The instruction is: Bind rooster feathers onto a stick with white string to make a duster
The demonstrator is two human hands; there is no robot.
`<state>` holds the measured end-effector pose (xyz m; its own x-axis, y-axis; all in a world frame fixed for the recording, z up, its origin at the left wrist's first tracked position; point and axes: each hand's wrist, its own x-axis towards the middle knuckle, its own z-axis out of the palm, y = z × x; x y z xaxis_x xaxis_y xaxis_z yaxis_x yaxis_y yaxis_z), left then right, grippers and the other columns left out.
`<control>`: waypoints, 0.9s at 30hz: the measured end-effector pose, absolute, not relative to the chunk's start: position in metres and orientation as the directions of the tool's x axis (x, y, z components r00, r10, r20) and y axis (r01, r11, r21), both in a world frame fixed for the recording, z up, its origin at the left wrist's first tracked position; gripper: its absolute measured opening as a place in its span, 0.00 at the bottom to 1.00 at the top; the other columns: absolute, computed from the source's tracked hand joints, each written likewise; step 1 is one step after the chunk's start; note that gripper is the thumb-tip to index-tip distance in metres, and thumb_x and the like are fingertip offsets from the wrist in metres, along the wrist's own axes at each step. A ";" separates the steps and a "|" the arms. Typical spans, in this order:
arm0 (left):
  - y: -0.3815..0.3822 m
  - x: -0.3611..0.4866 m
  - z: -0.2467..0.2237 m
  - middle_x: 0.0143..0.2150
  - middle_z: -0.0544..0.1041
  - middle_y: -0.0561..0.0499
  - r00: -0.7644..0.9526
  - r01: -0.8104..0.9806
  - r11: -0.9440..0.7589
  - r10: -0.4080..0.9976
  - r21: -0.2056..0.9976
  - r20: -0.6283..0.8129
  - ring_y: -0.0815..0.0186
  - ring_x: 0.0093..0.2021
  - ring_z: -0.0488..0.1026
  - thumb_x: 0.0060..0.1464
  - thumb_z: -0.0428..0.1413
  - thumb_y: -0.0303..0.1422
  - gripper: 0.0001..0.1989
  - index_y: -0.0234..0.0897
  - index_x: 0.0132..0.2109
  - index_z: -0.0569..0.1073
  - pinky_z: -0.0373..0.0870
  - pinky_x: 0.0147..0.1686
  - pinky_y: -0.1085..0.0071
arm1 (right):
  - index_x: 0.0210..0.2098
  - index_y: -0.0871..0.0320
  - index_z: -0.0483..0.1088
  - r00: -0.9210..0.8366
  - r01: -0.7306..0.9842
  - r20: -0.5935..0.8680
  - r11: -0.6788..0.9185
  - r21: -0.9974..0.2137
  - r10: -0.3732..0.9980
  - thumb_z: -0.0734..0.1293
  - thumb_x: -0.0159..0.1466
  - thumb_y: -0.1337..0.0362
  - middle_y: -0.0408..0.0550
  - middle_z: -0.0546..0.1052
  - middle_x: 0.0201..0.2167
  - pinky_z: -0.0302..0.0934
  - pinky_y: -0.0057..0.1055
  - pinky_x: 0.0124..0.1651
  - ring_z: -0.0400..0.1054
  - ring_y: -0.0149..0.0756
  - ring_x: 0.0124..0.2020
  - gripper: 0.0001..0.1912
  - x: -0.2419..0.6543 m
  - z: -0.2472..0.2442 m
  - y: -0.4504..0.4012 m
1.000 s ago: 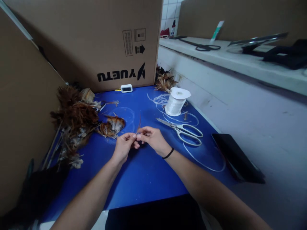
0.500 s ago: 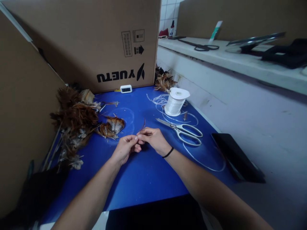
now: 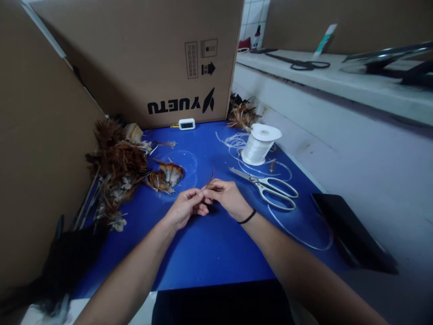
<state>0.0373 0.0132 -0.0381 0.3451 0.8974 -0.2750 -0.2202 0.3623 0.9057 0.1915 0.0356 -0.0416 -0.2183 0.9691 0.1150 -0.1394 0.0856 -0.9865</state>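
Above the blue table (image 3: 209,253), my left hand (image 3: 185,208) and my right hand (image 3: 227,197) meet with thumbs and fingertips pinched together. A thin reddish-brown feather (image 3: 213,173) pokes up past the fingers of my right hand. Its lower end is hidden in the pinch of both hands. Just beyond my left hand lies a small bundle of brown and white feathers (image 3: 165,177). Silver scissors (image 3: 270,187) rest to the right of my right hand, blades partly pointing at it. Behind them stands a white spool of clear cord (image 3: 257,146) with loose loops around it.
A heap of brown feathers (image 3: 118,158) fills the left side, with dark feathers (image 3: 71,255) nearer me. At the back stand a cardboard box (image 3: 152,54) and a small white display device (image 3: 187,124). A black phone-like slab (image 3: 352,230) lies at right, below a ledge (image 3: 355,81).
The camera view has turned slightly left, so everything sits further right in the picture. Both hands keep the same pinch, and the feather has hardly moved between them.
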 end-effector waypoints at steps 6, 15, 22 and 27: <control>0.014 0.038 -0.038 0.27 0.74 0.50 0.348 -0.232 0.331 0.906 0.915 -0.240 0.74 0.21 0.70 0.50 0.59 0.38 0.12 0.31 0.32 0.71 0.67 0.23 0.77 | 0.25 0.60 0.74 -0.226 -0.154 0.114 0.080 -0.985 0.967 0.73 0.48 0.60 0.44 0.73 0.27 0.61 0.30 0.34 0.66 0.29 0.28 0.10 0.191 -0.042 0.035; 0.010 0.040 -0.028 0.25 0.73 0.52 0.049 -0.175 -0.102 0.992 0.979 0.112 0.73 0.18 0.67 0.53 0.55 0.38 0.11 0.34 0.30 0.70 0.63 0.22 0.74 | 0.26 0.61 0.73 -0.100 -0.091 0.024 0.015 -0.996 0.995 0.69 0.50 0.56 0.44 0.72 0.22 0.58 0.29 0.27 0.63 0.29 0.23 0.13 0.174 -0.045 0.054; -0.013 0.032 -0.014 0.21 0.71 0.51 -0.117 0.207 -0.432 0.880 0.878 0.460 0.65 0.28 0.69 0.53 0.54 0.38 0.09 0.40 0.30 0.74 0.66 0.40 0.66 | 0.28 0.57 0.74 -0.480 0.257 0.169 0.322 -0.911 0.861 0.66 0.53 0.64 0.41 0.73 0.22 0.58 0.30 0.32 0.65 0.31 0.26 0.05 0.096 -0.033 0.087; -0.010 0.025 -0.016 0.27 0.74 0.48 -0.156 0.247 -0.447 0.857 0.860 0.490 0.62 0.32 0.70 0.52 0.54 0.38 0.09 0.40 0.34 0.76 0.65 0.41 0.65 | 0.16 0.56 0.68 -0.376 0.576 0.202 0.399 -0.713 0.904 0.70 0.51 0.59 0.46 0.69 0.16 0.57 0.34 0.34 0.66 0.36 0.27 0.12 0.042 -0.031 0.089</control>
<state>0.0253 -0.0104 -0.0164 -0.1562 0.8574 0.4904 0.2469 -0.4468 0.8599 0.0416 0.0888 -0.0308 -0.3760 0.9044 0.2018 0.5763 0.3988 -0.7134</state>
